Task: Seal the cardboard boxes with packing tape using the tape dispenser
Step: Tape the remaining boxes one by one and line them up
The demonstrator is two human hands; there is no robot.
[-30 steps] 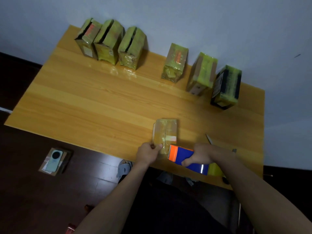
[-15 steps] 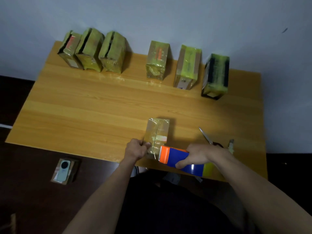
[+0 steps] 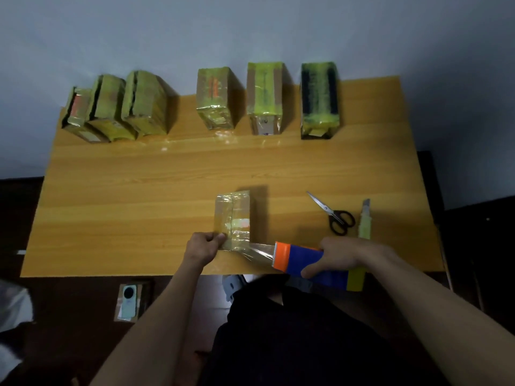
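A person stands at the near edge of a wooden bench (image 3: 139, 190), taping a small cardboard box (image 3: 233, 215) that lies near that edge, a little right of the middle. The left hand (image 3: 204, 247) grips the box's near left corner, fingers (image 3: 217, 237) curled against it. The right hand (image 3: 338, 257) is wrapped round the blue body of a tape dispenser (image 3: 312, 263), thumb underneath, holding it just right of the box and over the bench's front edge. The dispenser's orange, toothed head points toward the box, and a strip of clear tape (image 3: 257, 250) stretches from that head to the box's near end, where it is stuck. A yellow part shows at the dispenser's far end, behind the hand.

Six more boxes, wrapped in yellowish tape, stand along the far edge against the pale wall (image 3: 250, 32): a cluster of three boxes (image 3: 117, 107) touching one another at the left, and three separate boxes (image 3: 267, 96) spaced apart at the right, the last of which is dark-sided. Black-handled scissors (image 3: 333, 213) lie on the bench to the right of the box being taped, with a utility knife (image 3: 365, 218) just beside them, nearer the right edge. On the dark floor to the left of the person sits a phone (image 3: 128, 302) on a flat piece of cardboard.
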